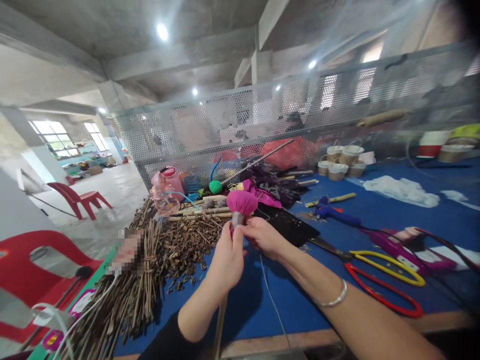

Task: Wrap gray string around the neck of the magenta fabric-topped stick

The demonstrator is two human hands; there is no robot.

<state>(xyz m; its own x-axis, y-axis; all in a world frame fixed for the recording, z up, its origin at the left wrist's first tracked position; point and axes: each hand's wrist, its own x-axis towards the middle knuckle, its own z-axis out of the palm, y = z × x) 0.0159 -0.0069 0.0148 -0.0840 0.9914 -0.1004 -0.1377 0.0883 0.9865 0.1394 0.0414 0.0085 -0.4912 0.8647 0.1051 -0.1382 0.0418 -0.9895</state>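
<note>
Beneath a concrete ceiling set with bright lamps, a perforated screen runs behind a blue-topped bench; red chairs stand on the pale floor at left. The bench looks flat and carries mixed tools and materials. Dry stalks are heaped on its left; scissors, one handle red and one yellow, lie at right. Near the middle, the left hand is closed about the base of an upright magenta ball, raised above the bench. The right hand has its fingers drawn together just beside; whether they grip the ball's base or a strand cannot be told. Judged by its gathered, cloth-like cover, the ball is probably light, soft, easily dented and not slippery. Its narrow grey neck, apparently firmer, offers the better hold. A thin thread runs from below the hands toward the near edge.
</note>
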